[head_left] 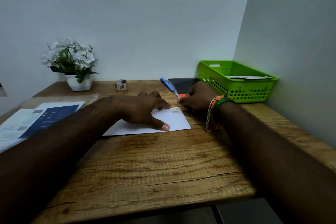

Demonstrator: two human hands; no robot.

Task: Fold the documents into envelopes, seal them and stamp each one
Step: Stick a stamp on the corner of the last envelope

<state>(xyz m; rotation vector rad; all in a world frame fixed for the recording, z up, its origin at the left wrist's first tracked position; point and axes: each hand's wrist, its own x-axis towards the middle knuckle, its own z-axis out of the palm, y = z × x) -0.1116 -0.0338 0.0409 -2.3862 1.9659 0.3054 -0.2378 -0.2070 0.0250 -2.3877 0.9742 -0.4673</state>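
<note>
A white envelope (pixel 174 122) lies flat on the wooden desk (pixel 154 165) in the middle. A small pale stamp (pixel 176 110) sits at its far right corner. My left hand (pixel 145 110) rests spread on the envelope, fingers apart, pressing it down. My right hand (pixel 197 96) is curled at the envelope's far right corner, fingertips close to the stamp; whether it pinches anything is blurred. A roll of stamps (pixel 121 84) stands at the back of the desk. Printed documents (pixel 36 118) lie at the left.
A green plastic basket (pixel 236 85) with envelopes inside stands at the back right against the wall. A blue pen (pixel 167 84) and a dark notebook (pixel 181 85) lie beside it. A white pot of flowers (pixel 76 71) stands back left. A clear plastic sleeve (pixel 60 99) lies behind the documents.
</note>
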